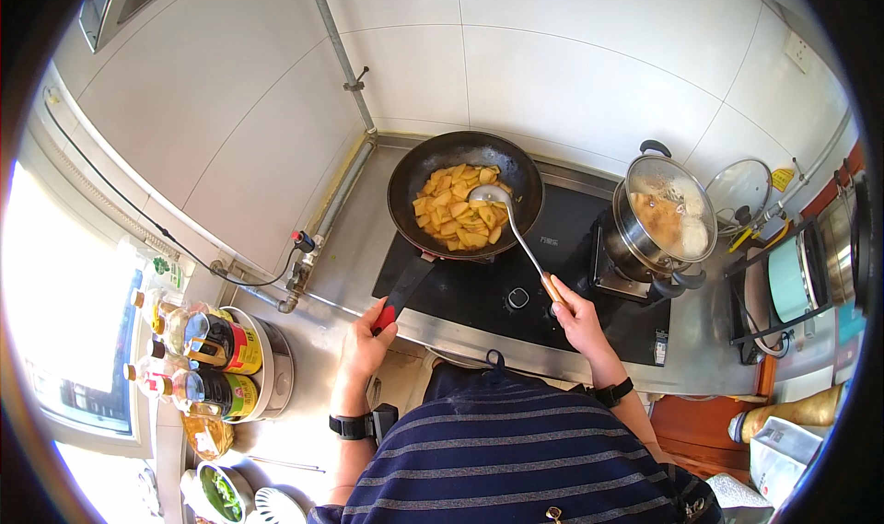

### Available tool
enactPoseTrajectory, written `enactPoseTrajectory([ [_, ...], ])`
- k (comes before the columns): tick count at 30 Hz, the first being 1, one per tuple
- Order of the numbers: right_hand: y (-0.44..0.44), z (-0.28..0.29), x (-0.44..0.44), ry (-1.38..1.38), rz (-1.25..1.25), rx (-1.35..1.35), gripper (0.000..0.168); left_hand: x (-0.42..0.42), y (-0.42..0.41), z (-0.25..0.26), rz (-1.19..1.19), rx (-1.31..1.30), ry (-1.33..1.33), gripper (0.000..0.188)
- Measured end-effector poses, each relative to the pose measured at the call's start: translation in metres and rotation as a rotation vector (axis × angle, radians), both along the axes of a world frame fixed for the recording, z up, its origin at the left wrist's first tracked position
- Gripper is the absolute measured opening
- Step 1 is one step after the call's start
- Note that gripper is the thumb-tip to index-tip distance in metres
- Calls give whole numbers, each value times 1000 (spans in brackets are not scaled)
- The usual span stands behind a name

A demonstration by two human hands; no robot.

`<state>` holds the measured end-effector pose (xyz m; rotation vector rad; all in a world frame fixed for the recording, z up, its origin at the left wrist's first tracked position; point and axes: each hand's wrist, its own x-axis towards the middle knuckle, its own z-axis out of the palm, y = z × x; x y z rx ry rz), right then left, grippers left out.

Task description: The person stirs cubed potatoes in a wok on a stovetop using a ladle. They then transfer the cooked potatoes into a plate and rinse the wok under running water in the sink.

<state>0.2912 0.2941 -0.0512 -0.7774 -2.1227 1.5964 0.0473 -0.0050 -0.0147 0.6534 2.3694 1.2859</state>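
A dark wok point(421, 165) stands on the left side of a black glass gas hob point(469, 303), holding sliced yellow food that looks like potato point(449, 210). My left hand point(367, 341) is closed around the red and black end of the wok's handle point(407, 292). In my right hand point(579, 317) is the wooden handle of a metal ladle point(519, 237); its bowl rests on the slices at the right of the heap. To the right, a steel steamer pot point(625, 237) with a steamed-up glass lid point(670, 206) sits on the other burner, pale food visible through the glass.
Sauce and oil bottles point(221, 344) crowd a round rack at the left. Below them are a metal bowl of chopped greens point(224, 493), a white ribbed dish point(277, 507) and chopsticks point(286, 463). A spare glass lid point(739, 185) and a pan rack point(780, 289) stand at the right.
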Motion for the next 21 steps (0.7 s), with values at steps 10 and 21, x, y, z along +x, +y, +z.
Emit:
enactPoseTrajectory([
  [10, 1, -1, 0, -10, 0, -7, 53, 0, 0, 1, 1, -9, 11, 52],
  [21, 1, -1, -1, 2, -4, 59, 54, 0, 0, 1, 5, -5, 0, 52],
])
